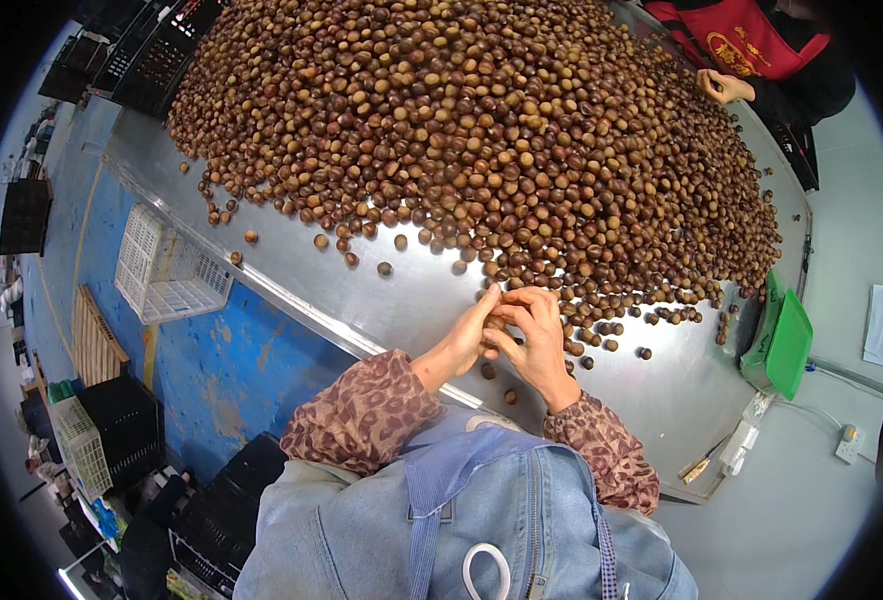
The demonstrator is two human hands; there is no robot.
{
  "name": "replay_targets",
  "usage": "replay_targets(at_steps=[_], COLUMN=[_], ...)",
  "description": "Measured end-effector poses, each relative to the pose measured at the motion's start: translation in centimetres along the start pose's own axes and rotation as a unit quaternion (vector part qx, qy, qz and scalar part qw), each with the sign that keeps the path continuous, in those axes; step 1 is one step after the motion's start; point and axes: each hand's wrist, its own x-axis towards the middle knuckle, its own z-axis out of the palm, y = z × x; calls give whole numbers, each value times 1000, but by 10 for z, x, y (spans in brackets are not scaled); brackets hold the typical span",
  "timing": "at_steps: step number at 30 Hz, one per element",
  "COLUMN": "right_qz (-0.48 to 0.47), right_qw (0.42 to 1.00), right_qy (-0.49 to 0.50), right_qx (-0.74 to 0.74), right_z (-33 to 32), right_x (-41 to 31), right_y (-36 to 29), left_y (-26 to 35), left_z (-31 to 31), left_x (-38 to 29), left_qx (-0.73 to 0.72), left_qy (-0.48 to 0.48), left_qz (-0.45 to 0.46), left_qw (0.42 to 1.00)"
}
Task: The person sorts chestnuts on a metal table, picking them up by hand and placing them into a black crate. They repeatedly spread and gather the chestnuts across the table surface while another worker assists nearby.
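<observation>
A large heap of round brown nuts [441, 135] covers much of a metal table [426, 300]. At the heap's near edge my left hand [462, 337] and my right hand [535, 337] meet, fingers bent towards each other around at least one brown nut [495, 322]. The fingers partly hide what is between them, and which hand bears the nut's weight does not show. A few loose nuts lie just below my hands, among them a single nut [510, 397] near the table's front edge.
A co-worker's hand [725, 86] rests by the heap at the upper right. On the table's right end are a green plastic container [789, 345] and a tool with a yellowish handle [695, 471]. A white plastic crate [137, 262] stands beyond the left table edge.
</observation>
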Motion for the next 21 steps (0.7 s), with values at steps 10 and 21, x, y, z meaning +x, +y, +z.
replay_targets(at_steps=[10,21], right_qz=[35,157], right_qw=[976,916], right_qy=[107,99], right_qx=[-186,-355], right_z=[-43,-48], right_x=[80,58], right_y=[97,169], left_y=[14,29], left_z=[-47,-60], left_x=[-1,14], left_qx=[-35,49], left_qy=[27,31], left_qz=[6,28], left_qw=[999,998])
